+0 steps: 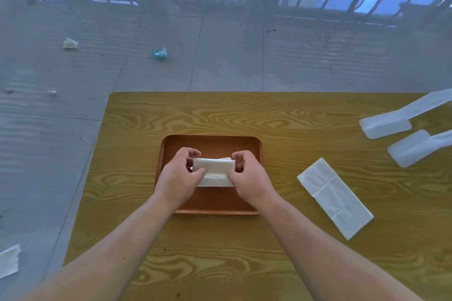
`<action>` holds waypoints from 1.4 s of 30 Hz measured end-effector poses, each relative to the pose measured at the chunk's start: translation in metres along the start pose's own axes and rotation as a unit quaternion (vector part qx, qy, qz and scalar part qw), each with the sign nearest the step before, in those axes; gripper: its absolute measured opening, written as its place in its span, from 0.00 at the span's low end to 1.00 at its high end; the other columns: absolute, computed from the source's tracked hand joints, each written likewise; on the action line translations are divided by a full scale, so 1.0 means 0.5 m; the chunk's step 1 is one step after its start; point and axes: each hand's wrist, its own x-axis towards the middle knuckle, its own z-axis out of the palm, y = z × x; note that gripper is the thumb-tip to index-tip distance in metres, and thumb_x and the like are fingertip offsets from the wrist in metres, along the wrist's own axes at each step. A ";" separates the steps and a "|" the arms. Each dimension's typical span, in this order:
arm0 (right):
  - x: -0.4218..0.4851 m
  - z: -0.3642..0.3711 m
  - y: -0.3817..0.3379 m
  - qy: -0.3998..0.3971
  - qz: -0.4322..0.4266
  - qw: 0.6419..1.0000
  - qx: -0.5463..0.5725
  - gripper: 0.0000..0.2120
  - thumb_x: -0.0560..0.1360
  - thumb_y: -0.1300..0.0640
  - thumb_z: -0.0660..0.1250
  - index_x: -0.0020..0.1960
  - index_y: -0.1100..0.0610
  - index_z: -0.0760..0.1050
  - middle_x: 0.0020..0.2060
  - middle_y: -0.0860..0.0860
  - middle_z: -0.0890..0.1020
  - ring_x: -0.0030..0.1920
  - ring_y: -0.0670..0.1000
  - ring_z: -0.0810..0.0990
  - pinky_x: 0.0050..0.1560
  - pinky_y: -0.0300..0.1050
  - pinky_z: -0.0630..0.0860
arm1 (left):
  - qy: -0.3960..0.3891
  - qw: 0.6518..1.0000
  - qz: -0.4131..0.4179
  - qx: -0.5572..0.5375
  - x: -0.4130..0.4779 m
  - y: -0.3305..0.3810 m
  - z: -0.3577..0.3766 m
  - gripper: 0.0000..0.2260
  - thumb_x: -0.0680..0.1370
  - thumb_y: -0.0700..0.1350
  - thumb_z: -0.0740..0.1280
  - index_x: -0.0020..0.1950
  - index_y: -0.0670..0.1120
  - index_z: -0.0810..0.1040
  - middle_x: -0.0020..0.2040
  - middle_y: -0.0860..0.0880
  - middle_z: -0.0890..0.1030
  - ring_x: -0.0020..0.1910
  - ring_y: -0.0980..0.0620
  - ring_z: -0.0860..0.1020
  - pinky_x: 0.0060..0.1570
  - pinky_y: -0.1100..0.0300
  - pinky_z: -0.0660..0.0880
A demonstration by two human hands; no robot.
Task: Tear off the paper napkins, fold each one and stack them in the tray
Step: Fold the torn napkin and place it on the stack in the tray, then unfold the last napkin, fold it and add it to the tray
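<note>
Item in hand: one small white folded paper napkin [213,166], held over the centre of the shallow brown rectangular wooden tray [259,151], at the middle of the frame. Its long axis runs left to right across the picture, parallel to the tray's long sides. Beneath it a second white folded layer shows at its near edge; whether that is one napkin or a stack of several cannot be told.

Left hand [179,176]: at the napkin's left end, fingers curled and pinching that end between thumb and forefinger.
Right hand [247,176]: at the right end, fingers pinching likewise. Both hands are equally near; the napkin lies directly between them, and the tray floor lies straight below, so the likely move is to set it down on the pile.

Other stock, counted:
- One flat white strip of unfolded paper napkins [334,197], creased into sections, lying diagonally on the yellow wood-grain worktop [220,115], right of the tray and nearer the right hand.
- Two translucent white plastic paddle-shaped pieces [386,127], upper right of the worktop; purpose unclear.
- Tray: one.

On the grey floor [220,56], upper left: several crumpled paper scraps; one flat white sheet at lower left.
</note>
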 end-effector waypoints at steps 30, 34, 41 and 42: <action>-0.122 -0.310 0.332 0.172 0.025 0.912 -0.371 0.12 0.76 0.53 0.74 0.56 0.58 0.81 0.53 0.54 0.82 0.55 0.60 0.80 0.54 0.54 0.78 | -0.119 0.902 0.267 0.317 -0.023 0.139 0.181 0.18 0.81 0.54 0.68 0.69 0.49 0.80 0.75 0.49 0.76 0.75 0.47 0.71 0.76 0.54 0.64; -0.127 -0.322 0.347 0.192 -0.015 0.902 -0.387 0.07 0.72 0.61 0.77 0.41 0.59 0.79 0.40 0.54 0.82 0.42 0.60 0.80 0.39 0.51 0.75 | -0.148 0.888 0.278 0.336 -0.027 0.159 0.220 0.18 0.82 0.56 0.65 0.69 0.51 0.79 0.74 0.51 0.76 0.74 0.49 0.71 0.75 0.54 0.65; -0.120 -0.348 0.315 0.183 -0.006 0.959 -0.214 0.13 0.80 0.53 0.65 0.37 0.54 0.73 0.33 0.46 0.79 0.38 0.51 0.76 0.33 0.48 0.70 | -0.201 0.898 0.259 0.295 -0.041 0.205 0.270 0.17 0.81 0.60 0.64 0.66 0.55 0.80 0.68 0.57 0.78 0.67 0.55 0.74 0.64 0.59 0.70; -0.118 -0.354 0.304 0.171 0.003 0.971 -0.166 0.14 0.81 0.52 0.64 0.37 0.53 0.74 0.30 0.44 0.78 0.33 0.49 0.75 0.31 0.48 0.69 | -0.208 0.903 0.246 0.283 -0.044 0.214 0.273 0.17 0.81 0.61 0.64 0.66 0.56 0.80 0.67 0.58 0.78 0.63 0.57 0.75 0.61 0.60 0.72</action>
